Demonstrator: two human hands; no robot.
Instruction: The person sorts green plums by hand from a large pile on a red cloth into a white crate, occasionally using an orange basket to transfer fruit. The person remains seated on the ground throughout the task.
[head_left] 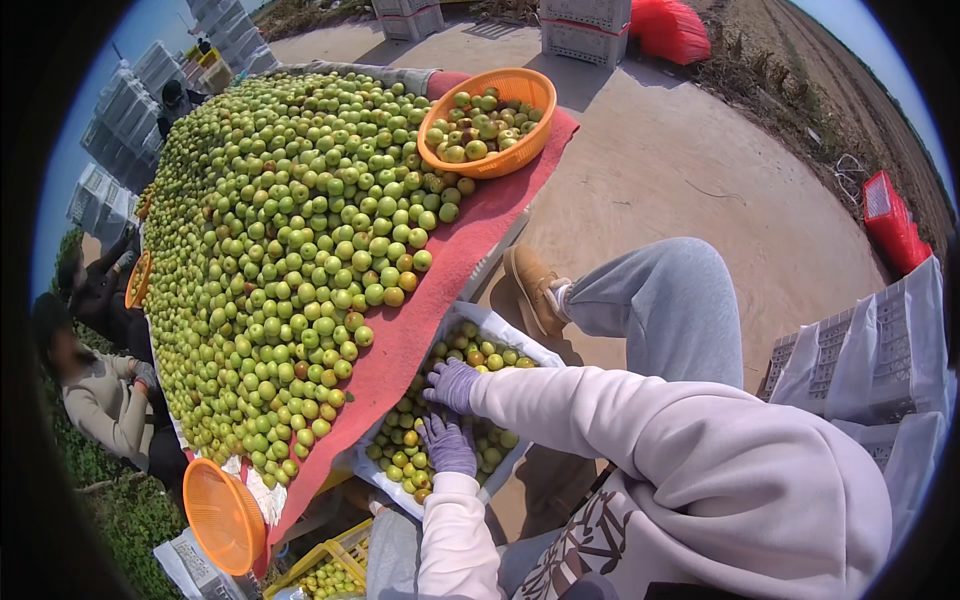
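Before me stands a crate with a white liner point(522, 343), filled with round green jujubes point(487, 354), some blotched brown. Both my hands wear purple gloves and rest on this fruit. My right hand point(455, 386) lies at the crate's middle, fingers spread over the jujubes. Just nearer to me, my left hand point(447, 446) is laid on them with its fingers stretched out. Neither hand visibly grips a fruit, though what is under the palms is hidden. Beside the crate, a large heap of jujubes point(290, 220) covers a table edged with red cloth point(455, 250).
An orange basket of browner jujubes point(487, 155) sits on the table's far right corner; another orange basket point(222, 515) is at the near left. Below it is a yellow crate point(340, 550) with fruit. White crates point(870, 350) stand right. A person point(105, 400) sits across the table.
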